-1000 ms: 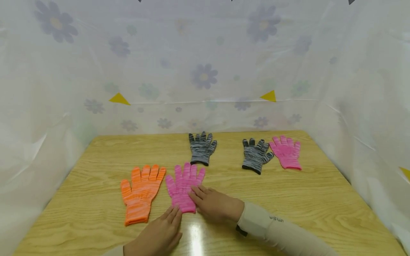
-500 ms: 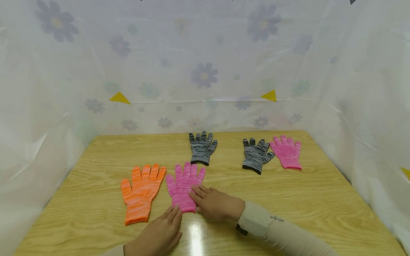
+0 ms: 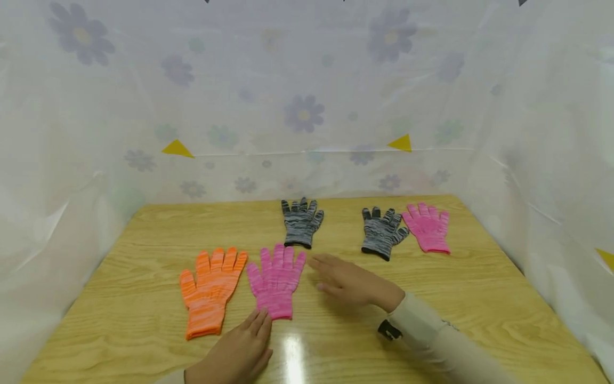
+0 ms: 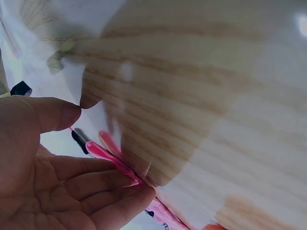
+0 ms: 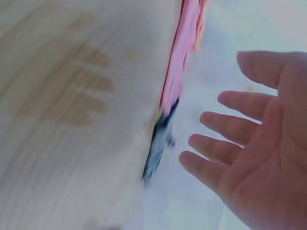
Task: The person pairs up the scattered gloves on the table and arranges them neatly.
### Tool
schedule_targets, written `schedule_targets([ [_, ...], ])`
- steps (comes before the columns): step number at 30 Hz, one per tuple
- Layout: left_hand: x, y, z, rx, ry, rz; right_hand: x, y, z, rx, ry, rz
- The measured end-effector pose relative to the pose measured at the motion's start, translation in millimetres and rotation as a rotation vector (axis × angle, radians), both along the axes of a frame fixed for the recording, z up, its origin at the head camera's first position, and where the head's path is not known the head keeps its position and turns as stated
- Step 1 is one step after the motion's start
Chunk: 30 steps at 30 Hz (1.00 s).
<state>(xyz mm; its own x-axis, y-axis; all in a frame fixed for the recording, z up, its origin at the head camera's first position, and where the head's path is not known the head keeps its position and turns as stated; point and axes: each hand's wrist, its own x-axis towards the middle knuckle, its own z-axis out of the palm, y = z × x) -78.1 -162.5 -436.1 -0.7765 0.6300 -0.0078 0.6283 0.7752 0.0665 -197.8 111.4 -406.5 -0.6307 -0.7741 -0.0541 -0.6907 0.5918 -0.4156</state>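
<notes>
A pink knit glove lies flat near the middle of the table, fingers pointing away. My left hand rests its straight fingertips on the lower left of its cuff; the left wrist view shows that hand with the pink glove at its fingertips. To the right of this glove, my right hand is held above the table, touching nothing. Its fingers are spread and straight in the right wrist view. An orange glove lies flat at the left, beside the pink one.
Behind the pink glove lies a grey-and-black glove. Farther right, another grey-and-black glove touches a second pink glove. White flowered sheeting stands around the wooden table at the back and sides.
My right hand has lifted off the pink glove and moved to the right and away from me. My left hand stays at the cuff, and the gloves lie where they were.
</notes>
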Motion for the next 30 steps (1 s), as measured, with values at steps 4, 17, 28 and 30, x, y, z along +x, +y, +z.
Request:
schedule_targets([
  [4, 0.0, -1.0, 0.0, 0.000, 0.010, -0.003, -8.4, 39.1, 2.9, -0.089, 0.082, -0.119],
  [17, -0.4, -4.2, 0.5, 0.049, 0.015, -0.016, -31.9, 173.6, 1.0, -0.155, 0.102, -0.641],
  [28, -0.6, -3.7, -0.1, 0.042, 0.052, -0.031, -41.4, 225.9, -15.3, -0.100, 0.057, -0.791],
  [30, -0.3, -3.7, -0.3, 0.040, 0.045, -0.029, -43.0, 230.7, -17.0, -0.110, 0.049, -0.816],
])
